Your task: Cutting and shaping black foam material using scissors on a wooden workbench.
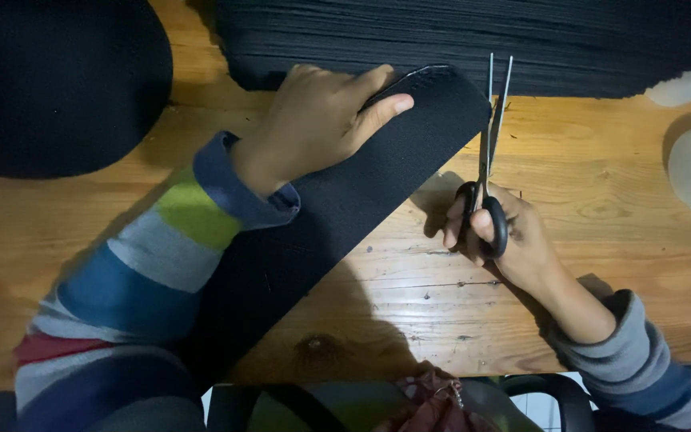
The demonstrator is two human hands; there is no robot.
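**Two hands at a black strip**

Two hands work on a long black fabric strip (345, 200) lying on the wooden counter (601, 160). The left hand (313, 120) presses flat on the strip's upper end; right of the strip, the right hand (505, 236) grips black-handled scissors (485, 172), blades parted at its edge.

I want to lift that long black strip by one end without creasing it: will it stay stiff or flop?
The black strip probably flops somewhat: it looks thin and lies flat on the wooden table, with the left hand pressing it down. It seems light for its size. Its matte, textured surface likely grips rather than slides. The right hand holds scissors at its edge.
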